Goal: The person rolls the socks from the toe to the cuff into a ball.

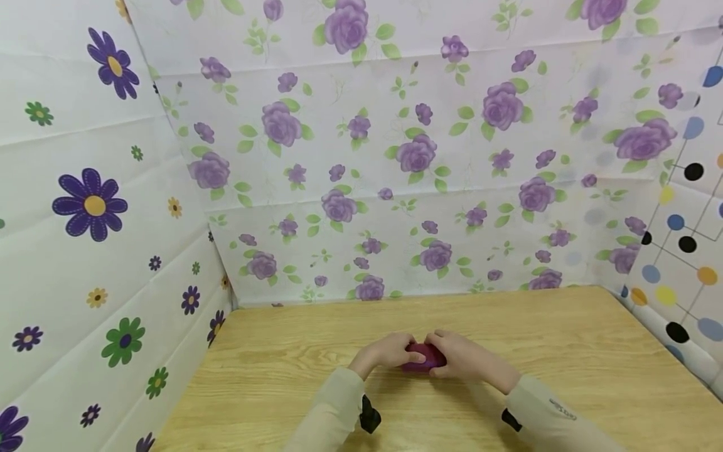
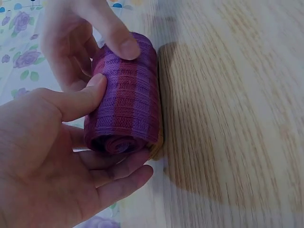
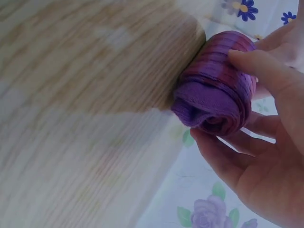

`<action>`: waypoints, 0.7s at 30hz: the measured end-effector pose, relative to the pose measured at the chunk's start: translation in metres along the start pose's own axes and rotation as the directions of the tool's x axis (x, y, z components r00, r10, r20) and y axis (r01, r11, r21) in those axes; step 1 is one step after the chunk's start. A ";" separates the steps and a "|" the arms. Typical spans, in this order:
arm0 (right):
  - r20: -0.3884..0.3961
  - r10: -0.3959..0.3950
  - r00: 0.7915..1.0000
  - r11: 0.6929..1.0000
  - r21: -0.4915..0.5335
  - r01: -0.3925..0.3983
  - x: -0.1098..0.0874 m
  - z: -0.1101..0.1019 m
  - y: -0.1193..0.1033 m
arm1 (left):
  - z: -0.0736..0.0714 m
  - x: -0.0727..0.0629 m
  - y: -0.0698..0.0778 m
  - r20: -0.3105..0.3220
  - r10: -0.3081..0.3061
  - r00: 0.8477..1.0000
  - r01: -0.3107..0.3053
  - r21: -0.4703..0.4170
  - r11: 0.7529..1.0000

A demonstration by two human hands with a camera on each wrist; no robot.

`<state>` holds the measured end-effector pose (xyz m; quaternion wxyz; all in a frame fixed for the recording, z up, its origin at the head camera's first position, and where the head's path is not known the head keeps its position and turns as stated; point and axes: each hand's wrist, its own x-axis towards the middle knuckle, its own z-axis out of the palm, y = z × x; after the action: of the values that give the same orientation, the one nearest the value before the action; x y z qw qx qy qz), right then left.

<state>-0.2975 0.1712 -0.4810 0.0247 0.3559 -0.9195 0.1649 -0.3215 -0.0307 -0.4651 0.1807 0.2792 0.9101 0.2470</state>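
A rolled-up sock (image 1: 427, 359), ribbed and striped in purple and maroon, lies on its side on the table between both hands. My left hand (image 1: 390, 351) grips its left end; in the left wrist view the thumb lies on top and the fingers curl under the spiral end. At the other end, my right hand (image 1: 460, 358) holds it with the thumb over the top and fingertips at the lower edge. In the right wrist view the sock (image 3: 216, 88) shows a loose purple fold at its coiled end.
The wooden table (image 1: 294, 339) reaches back to a white cloth wall (image 1: 373, 251) with purple roses. A daisy-patterned cloth (image 1: 62, 270) stands along the left, a dotted one (image 1: 683, 276) along the right. Black straps (image 1: 369, 414) show at both cuffs.
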 end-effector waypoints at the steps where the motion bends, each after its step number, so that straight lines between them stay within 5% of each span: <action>1: 0.006 0.004 1.000 1.000 -0.006 -0.004 0.001 0.000 0.000 | 0.000 0.001 -0.001 -0.002 0.000 1.000 0.000 -0.002 1.000; 21: -0.044 0.031 0.999 0.997 -0.065 -0.034 0.007 0.005 0.000 | -0.001 0.004 -0.005 0.000 -0.090 0.996 0.088 -0.206 0.975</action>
<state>-0.3020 0.1650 -0.4848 0.0537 0.3361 -0.9294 0.1424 -0.3270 -0.0323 -0.4681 0.2153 0.2169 0.8921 0.3326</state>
